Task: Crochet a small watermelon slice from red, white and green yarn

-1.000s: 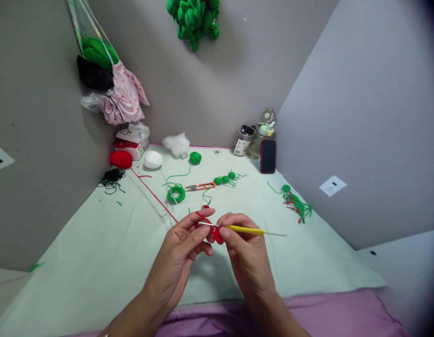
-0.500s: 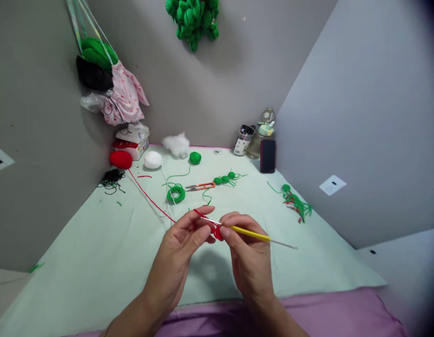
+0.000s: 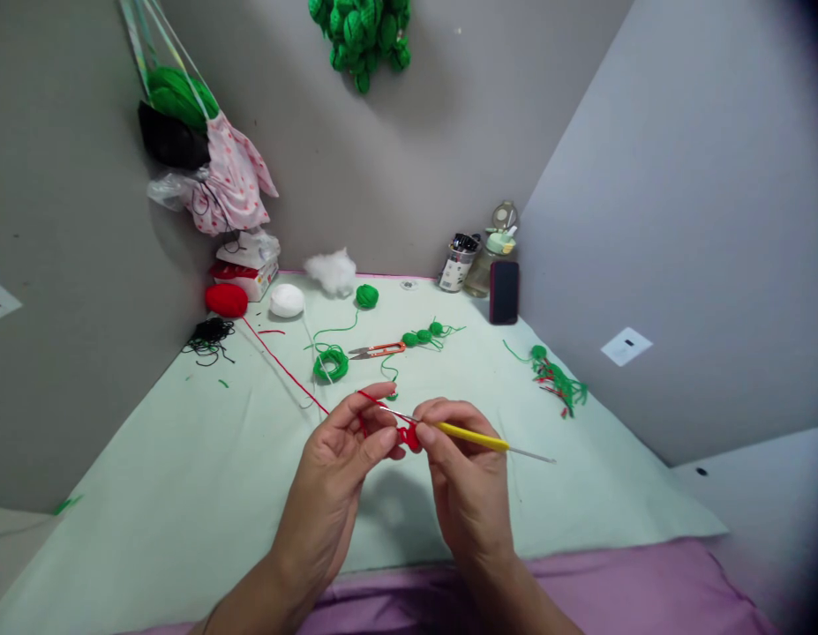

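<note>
At the back of the table (image 3: 183, 529), my cup (image 3: 455, 270) holds a bunch of black-topped things, too small for me to name. Just beside it stands a bottle (image 3: 478, 280) with a pale green top; I can't make out what is inside. At the far left a pink dotted bag (image 3: 233, 181) hangs, its contents hidden, with green yarn (image 3: 180, 95) and a dark pouch (image 3: 174, 138) hanging next to it. Below them sits a box (image 3: 253, 284) with something white and crumpled on top. The small red piece (image 3: 410, 437) is held up between my two hands, above the table. My left hand (image 3: 335, 472) pinches its left edge between thumb and fingers, and red yarn (image 3: 276, 362) slants from the red ball (image 3: 226, 301) up over my raised index finger. My right hand (image 3: 468, 485) grips the yellow hook (image 3: 473, 436), thumb tip against the piece's right edge; the hook's metal tip points left, just above the piece, and its other end juts out past my right hand.
</note>
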Action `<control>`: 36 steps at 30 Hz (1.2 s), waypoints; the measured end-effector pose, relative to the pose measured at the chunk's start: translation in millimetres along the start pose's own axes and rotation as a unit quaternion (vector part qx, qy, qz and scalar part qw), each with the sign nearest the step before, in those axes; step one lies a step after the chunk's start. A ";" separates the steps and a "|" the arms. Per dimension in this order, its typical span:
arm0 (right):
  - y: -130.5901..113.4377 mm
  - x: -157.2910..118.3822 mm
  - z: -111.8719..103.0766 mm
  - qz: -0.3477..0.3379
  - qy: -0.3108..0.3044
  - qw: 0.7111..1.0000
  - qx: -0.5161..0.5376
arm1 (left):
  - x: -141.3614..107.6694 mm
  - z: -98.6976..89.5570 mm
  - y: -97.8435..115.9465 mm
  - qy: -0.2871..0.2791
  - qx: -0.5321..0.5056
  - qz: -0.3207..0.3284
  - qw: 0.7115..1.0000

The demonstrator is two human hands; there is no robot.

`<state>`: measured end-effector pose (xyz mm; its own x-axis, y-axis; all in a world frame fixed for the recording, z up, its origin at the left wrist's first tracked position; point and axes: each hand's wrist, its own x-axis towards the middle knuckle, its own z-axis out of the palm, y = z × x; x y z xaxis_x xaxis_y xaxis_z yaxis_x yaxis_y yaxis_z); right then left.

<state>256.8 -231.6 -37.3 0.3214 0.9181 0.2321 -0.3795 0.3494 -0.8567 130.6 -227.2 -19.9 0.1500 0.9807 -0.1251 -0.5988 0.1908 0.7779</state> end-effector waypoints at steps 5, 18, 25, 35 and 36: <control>1.6 -0.7 -0.6 -0.051 -0.008 0.998 -0.041 | -2.8 -0.6 -3.7 -0.018 0.015 0.016 1.000; -0.1 -3.5 -0.1 -0.122 -0.052 0.989 -0.061 | -5.3 -3.6 3.6 -0.033 0.022 -0.025 0.999; -2.7 1.0 -5.7 -0.064 -0.099 0.991 -0.056 | -3.6 -5.8 2.0 -0.040 0.027 -0.020 0.999; 0.4 3.5 -8.4 0.045 -0.105 0.993 0.015 | -0.1 -10.9 0.3 -0.037 0.071 0.005 0.997; 0.6 3.7 -8.4 0.043 -0.104 0.994 0.012 | 0.6 -11.5 -0.4 -0.031 0.082 0.016 0.996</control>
<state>265.1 -229.5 -40.9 0.1009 0.9627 0.2511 -0.4193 0.2700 -0.8668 121.9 -226.1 -27.4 0.1840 0.9807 -0.0655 -0.4687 0.1462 0.8712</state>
